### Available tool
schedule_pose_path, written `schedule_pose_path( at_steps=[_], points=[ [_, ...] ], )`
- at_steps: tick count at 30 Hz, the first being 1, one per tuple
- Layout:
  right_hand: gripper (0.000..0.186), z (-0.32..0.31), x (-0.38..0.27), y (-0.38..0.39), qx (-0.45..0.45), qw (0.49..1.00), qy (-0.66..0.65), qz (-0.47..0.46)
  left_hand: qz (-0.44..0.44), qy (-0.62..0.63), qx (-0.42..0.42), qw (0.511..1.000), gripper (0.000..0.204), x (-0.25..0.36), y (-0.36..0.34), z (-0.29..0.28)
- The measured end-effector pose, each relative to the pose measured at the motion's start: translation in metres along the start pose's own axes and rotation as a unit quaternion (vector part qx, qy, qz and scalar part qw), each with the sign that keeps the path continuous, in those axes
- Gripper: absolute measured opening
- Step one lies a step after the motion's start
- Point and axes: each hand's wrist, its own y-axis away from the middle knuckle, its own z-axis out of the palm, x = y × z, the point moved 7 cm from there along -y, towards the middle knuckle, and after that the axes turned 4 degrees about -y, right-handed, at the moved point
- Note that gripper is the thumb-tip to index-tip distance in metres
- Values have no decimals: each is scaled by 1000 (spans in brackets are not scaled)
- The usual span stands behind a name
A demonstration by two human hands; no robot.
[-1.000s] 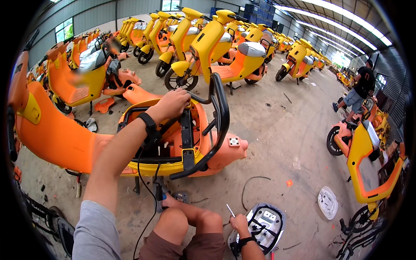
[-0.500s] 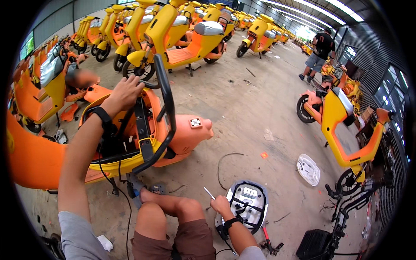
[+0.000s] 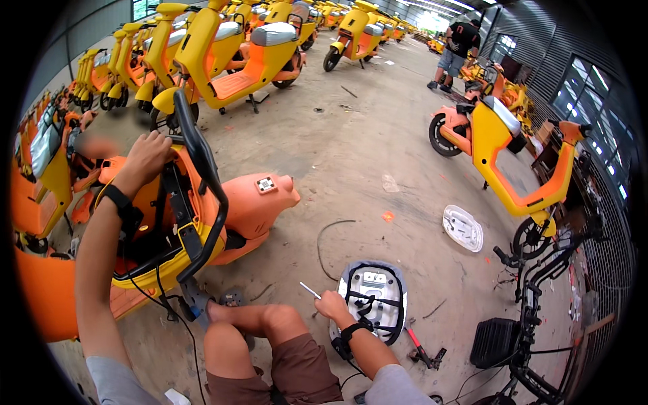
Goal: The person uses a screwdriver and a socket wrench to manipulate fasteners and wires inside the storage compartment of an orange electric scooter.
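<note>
In front of me on the left is a yellow and orange scooter (image 3: pixel 253 202) with its seat compartment exposed. A black tubular rail (image 3: pixel 214 182) curves round that compartment. My left hand (image 3: pixel 150 158) is closed over the edge of the scooter's frame, near the rail's far end. Low in the middle, my right hand (image 3: pixel 331 305) grips a slim silver rod (image 3: pixel 309 290) that points up and left; its other end is hidden in the fist. Just right of this hand, a scooter seat (image 3: pixel 398 283) lies on the floor, metal underside and black straps facing up.
Red-handled pliers or cutters (image 3: pixel 418 345) lie beside the seat. Further right are a white plastic tray (image 3: pixel 463 228), a bare black scooter frame (image 3: pixel 523 337) and another scooter (image 3: pixel 489 145). A black cable (image 3: pixel 192 337) hangs near my leg. Rows of scooters and a standing person (image 3: pixel 462 50) are beyond.
My view has turned right and downward, so the scene sits further left and higher. Both hands keep their holds, and the rod still points up and left.
</note>
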Motion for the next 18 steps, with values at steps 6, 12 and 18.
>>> schedule_pose_path(
  at_steps=[6,12,18],
  points=[
    [41,-5,7,2,2,1000,14,-1,8,54,10,998,14,17,-6,-16],
    [42,-2,-11,5,-16,999,17,-25,-16,89,-13,996,17,-7,0,0],
    [42,-3,11,1,2,1000,14,-3,-5,116,-10,993,21,11,-9,-19]
  ],
)
